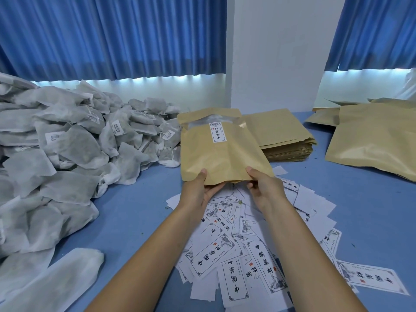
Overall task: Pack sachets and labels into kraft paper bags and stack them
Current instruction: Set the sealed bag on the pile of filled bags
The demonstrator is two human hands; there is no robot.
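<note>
Our bare forearms reach out from the near edge over a loose scatter of white rectangular paper labels [236,255] printed with black characters and framed borders. The labels overlap at all angles on the blue tabletop [135,210].

Just past them we hold a tan kraft paper bag [222,154] by its near edge. Our left hand [202,188] takes the left corner and our right hand [263,188] the right. Each grip is clamped on the bag, thumb on top and fingers curled underneath. The bag is lifted off the tabletop, above the far edge of the labels. Its clear window is at the far end, and one narrow white label [217,132] shows there, lying lengthwise.

A large heap of grey-white mesh sachets [67,143] fills the left side, some with small white tags. One loose white sachet [56,280] lies near us at the left.

Just right of the held bag, farther off, is a neat stack of flat kraft bags [281,136]. Well to the right lie larger, puffier kraft bags [371,140], overlapping one another.

Blue pleated curtains [112,34] hang on the far side, with a white wall column [276,52] between them.
</note>
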